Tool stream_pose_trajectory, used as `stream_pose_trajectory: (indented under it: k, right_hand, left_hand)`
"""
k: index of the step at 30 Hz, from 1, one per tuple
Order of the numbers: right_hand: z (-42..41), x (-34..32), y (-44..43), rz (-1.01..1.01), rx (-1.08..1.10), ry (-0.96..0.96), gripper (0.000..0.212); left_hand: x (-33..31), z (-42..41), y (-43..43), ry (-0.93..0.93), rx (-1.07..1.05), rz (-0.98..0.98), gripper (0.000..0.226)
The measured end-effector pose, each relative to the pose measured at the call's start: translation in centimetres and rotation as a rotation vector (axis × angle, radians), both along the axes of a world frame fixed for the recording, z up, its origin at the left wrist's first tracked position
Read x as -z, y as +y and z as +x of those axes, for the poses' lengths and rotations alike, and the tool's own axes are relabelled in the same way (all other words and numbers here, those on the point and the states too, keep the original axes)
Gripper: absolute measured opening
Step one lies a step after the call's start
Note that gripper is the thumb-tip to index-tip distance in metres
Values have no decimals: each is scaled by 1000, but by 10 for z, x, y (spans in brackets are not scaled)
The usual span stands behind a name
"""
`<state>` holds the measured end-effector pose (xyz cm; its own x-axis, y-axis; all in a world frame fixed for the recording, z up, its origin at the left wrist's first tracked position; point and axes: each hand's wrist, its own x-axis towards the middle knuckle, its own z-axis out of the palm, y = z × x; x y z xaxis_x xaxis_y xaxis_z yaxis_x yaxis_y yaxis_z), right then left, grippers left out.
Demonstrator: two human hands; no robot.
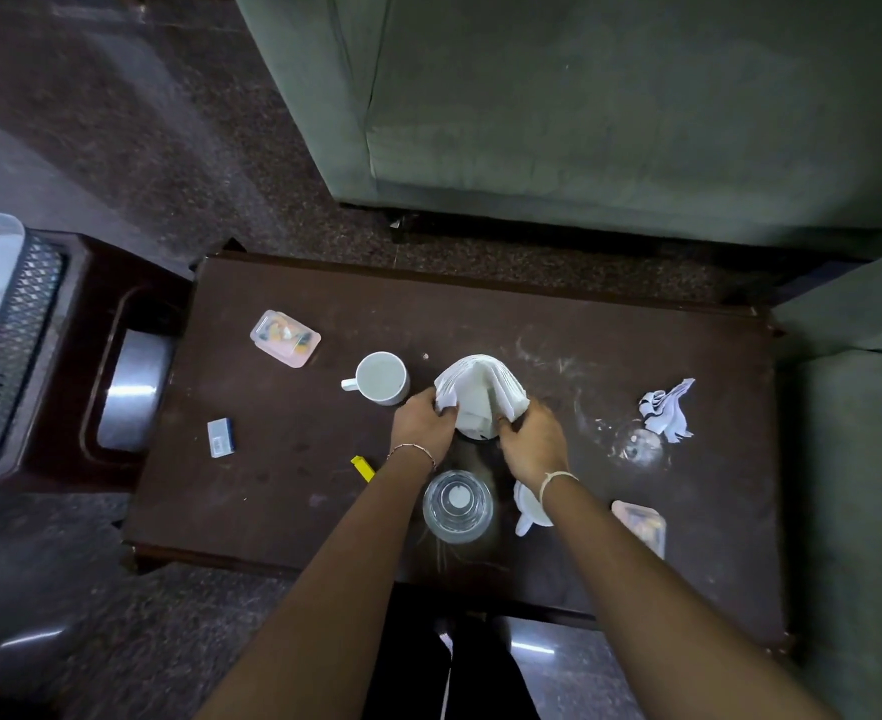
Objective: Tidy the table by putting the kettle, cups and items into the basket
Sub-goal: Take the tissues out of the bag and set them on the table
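A white stack of paper napkins [480,389] stands fanned in a holder at the middle of the dark wooden table [558,324]. My left hand [423,420] grips its left side and my right hand [532,441] grips its right side. A white mug [380,377] stands just left of the napkins. A clear glass [457,505] stands between my forearms. A second white cup [528,506] lies partly hidden under my right wrist. The black perforated basket [12,345] sits at the far left on a low stool.
Two small pink-lidded boxes lie on the table, one [285,337] at the back left and one [639,524] near my right forearm. A crumpled tissue [667,407], a small grey box [220,436] and a yellow item [363,467] also lie there. Green sofas stand behind and right.
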<state>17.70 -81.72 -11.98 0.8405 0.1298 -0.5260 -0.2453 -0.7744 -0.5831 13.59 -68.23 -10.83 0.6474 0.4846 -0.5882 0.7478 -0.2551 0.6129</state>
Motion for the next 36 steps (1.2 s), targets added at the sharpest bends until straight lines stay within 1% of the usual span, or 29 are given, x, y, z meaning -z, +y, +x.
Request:
stream_pose_trajectory:
  k: [5,7,9,12,15,18,23,24,25,28,30,34,36]
  right_hand:
    - [3,-16,6,22,85,-1,21]
    - [6,-30,9,50,117,-10,16]
    - [10,-47,11,74,158,-40,10]
    - [17,-72,12,91,238,-75,20]
    - [24,-93,9,96,326,-95,27]
    - [29,-109,-1,125,381,-133,27]
    - [40,-125,-37,135,469,-155,19]
    - [42,-127,-47,138,484,-169,22]
    - [45,-128,-57,134,499,-184,25]
    - [55,-132,-89,113,536,-206,22]
    - [66,-129,-112,95,560,-210,20]
    - [90,-113,-160,86,624,-232,18]
    - [103,-102,-184,83,641,-222,19]
  left_hand:
    - [-5,9,3,-16,-3,36,23]
    - [-17,14,6,-28,8,59,29]
    - [-34,21,8,-55,24,65,41]
    - [-62,38,7,-81,75,135,54]
    - [-85,55,3,-98,134,197,49]
    - [-96,69,-6,-109,198,195,45]
    - [-108,89,-36,-185,325,86,48]
    - [-111,93,-44,-189,339,53,47]
    - [-114,97,-52,-191,342,22,43]
    - [-118,109,-78,-206,339,-44,31]
    - [-118,120,-99,-209,348,-72,29]
    - [-107,146,-144,-192,336,-207,27]
    - [-94,160,-167,-182,372,-211,27]
